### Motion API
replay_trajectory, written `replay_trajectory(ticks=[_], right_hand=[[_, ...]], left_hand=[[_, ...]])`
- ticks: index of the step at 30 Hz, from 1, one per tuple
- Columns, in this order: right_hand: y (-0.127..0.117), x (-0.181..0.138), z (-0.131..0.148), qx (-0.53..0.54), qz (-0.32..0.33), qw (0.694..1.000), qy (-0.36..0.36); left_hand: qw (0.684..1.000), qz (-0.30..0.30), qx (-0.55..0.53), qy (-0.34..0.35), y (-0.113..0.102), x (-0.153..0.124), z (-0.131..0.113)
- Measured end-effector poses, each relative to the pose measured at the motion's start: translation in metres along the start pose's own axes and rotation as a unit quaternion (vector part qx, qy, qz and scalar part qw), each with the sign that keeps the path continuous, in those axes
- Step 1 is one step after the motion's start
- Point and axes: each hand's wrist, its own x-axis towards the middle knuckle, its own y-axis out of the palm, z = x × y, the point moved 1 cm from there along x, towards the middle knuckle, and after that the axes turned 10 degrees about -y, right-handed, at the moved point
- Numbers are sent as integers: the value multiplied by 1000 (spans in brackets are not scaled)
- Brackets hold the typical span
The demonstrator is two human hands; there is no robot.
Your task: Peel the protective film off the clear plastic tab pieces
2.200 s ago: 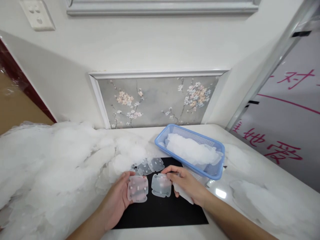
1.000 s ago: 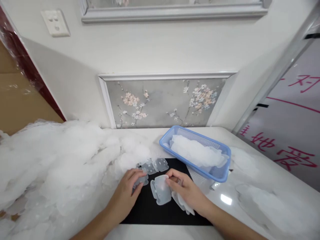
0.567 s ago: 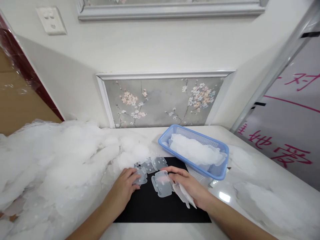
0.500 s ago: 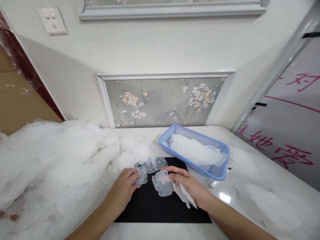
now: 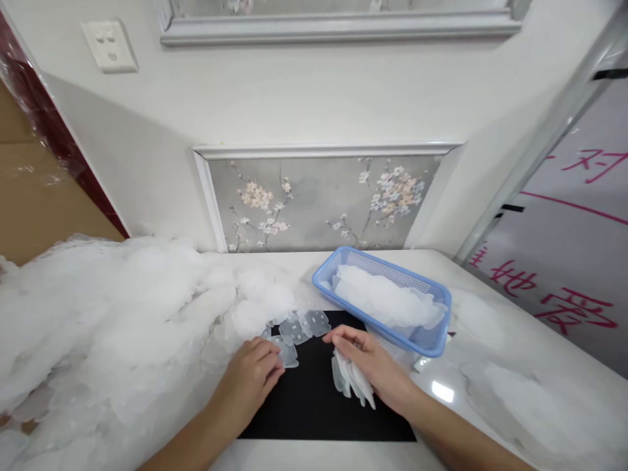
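My right hand (image 5: 370,363) is closed around a small bunch of thin translucent plastic pieces (image 5: 350,379), which hang down below its fingers over the black mat (image 5: 314,418). At the mat's left side, my left hand (image 5: 255,373) has its thumb and fingers at the edge of a single clear piece with notched edges (image 5: 288,352), seeming to pinch it; the fingertips partly hide the contact. Just beyond, a few dotted translucent pieces (image 5: 297,327) overlap on the mat's far edge.
A large heap of whitish translucent pieces (image 5: 122,314) covers the left of the white table (image 5: 294,454). Behind the right hand, a blue plastic basket (image 5: 426,343) holds a stack of similar pieces (image 5: 377,294). A wall with a floral panel (image 5: 314,203) stands behind.
The piece held out by the right hand has swung in against its bunch, nearer the palm. My left hand has shifted slightly right and down, at a clear piece.
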Motion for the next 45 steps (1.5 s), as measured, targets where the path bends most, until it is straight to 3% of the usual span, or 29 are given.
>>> replay_trajectory(ticks=[3, 8, 13, 17, 24, 27, 31, 33, 39, 45], right_hand=[[1, 0, 2, -60, 4, 997, -39], [8, -4, 1, -72, 59, 996, -15], [12, -11, -1, -189, 101, 963, -161], [13, -14, -6, -236, 152, 937, -208], [12, -16, -6, -220, 174, 923, -264], [12, -15, -2, -193, 136, 938, -252], [12, -10, 3, -89, 49, 990, -100], [11, -8, 3, -28, 31, 999, -32], [9, -4, -4, 78, 46, 994, 56], [9, -2, -1, 112, 46, 990, 73]], left_hand=[[991, 11, -99, -87, 1, -3, -8], [939, 17, -276, -207, 5, -6, -13], [845, 70, -456, -273, 8, -5, -16], [798, 103, -515, -294, 9, -7, -21], [790, 132, -528, -282, 13, -9, -20], [823, 118, -489, -265, 11, -8, -16], [951, 46, -250, -175, -1, -4, -9], [983, 36, -133, -123, -8, -2, -6], [993, 85, 5, -79, -14, 2, 4], [997, 62, 24, -27, -11, 1, 7]])
